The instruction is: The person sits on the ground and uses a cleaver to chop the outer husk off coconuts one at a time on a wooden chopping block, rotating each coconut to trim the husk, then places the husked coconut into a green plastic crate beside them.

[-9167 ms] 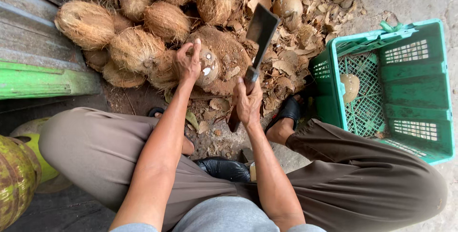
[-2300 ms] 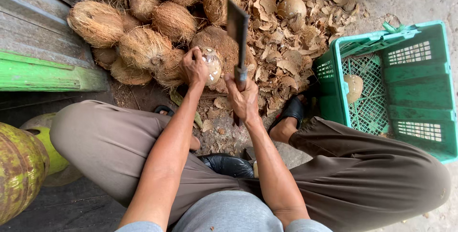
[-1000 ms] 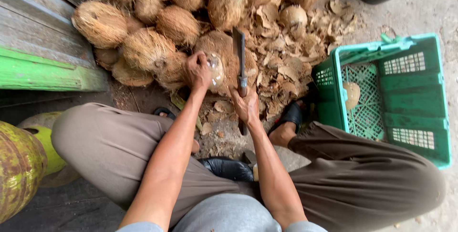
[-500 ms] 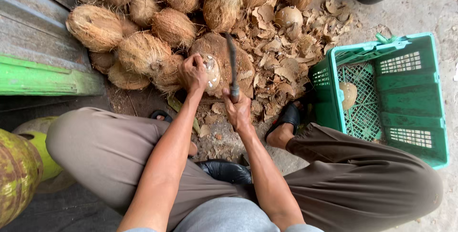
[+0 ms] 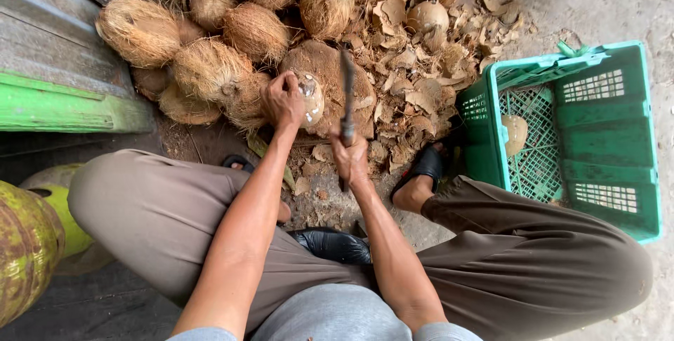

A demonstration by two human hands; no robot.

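I see the left hand (image 5: 283, 99) closed around a partly husked brown coconut (image 5: 309, 97), pressing it onto a round brown wooden chopping block (image 5: 324, 67). The right hand (image 5: 350, 158) grips the handle of a dark-bladed cleaver (image 5: 347, 88), blade edge-on just right of the coconut. A green plastic slatted crate (image 5: 604, 123) stands well right.

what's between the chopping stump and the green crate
In the head view, a spread of loose coconut shell chips covers the ground between the stump and the green crate. The person's sandalled foot sits at the near edge, beside the crate.
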